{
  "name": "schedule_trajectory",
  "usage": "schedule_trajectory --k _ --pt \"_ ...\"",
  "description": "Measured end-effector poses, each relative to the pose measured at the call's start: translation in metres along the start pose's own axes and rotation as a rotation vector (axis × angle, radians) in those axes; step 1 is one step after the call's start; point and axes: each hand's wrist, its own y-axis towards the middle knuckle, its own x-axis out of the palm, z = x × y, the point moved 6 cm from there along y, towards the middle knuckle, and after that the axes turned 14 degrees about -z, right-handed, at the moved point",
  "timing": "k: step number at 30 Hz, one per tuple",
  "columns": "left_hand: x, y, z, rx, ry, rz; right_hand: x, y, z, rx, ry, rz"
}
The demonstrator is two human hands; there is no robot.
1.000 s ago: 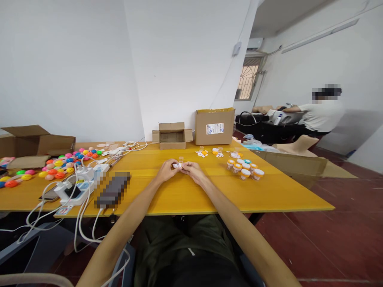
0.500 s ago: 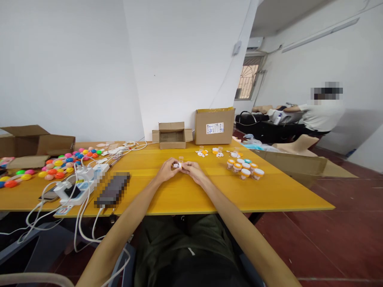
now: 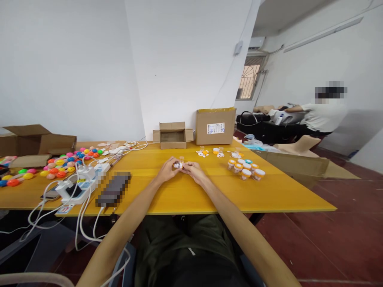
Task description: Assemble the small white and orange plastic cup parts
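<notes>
Over the middle of the table, my left hand (image 3: 168, 170) and my right hand (image 3: 193, 171) meet around a small white lid (image 3: 178, 165). Fingers of both hands are closed on it, hiding its edges; its finer detail is too small to make out. Just beyond the fingertips stands a small clear cup (image 3: 181, 158). To the right, several clear jars (image 3: 245, 174) with orange, white or teal lids stand in a group. Farther back lie loose white and orange pieces (image 3: 203, 152) beside more small clear cups (image 3: 220, 149).
A small open carton (image 3: 172, 144) and a taller cardboard box (image 3: 215, 135) stand at the wall. Left are a phone (image 3: 113, 189), a power strip (image 3: 86, 185) with trailing cables, and colourful balls (image 3: 61, 167). Another person (image 3: 324, 111) sits at the far right.
The white lid has turned slightly between my fingers, and my hands stay in nearly the same place. The whole view has shifted a little.
</notes>
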Motion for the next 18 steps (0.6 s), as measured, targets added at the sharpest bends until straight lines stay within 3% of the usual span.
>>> schedule_trajectory --k 18 --pt "0.0025 0.0013 -0.0021 0.049 -0.050 -0.016 0.0030 -0.0015 0.0002 0.079 0.006 0.046"
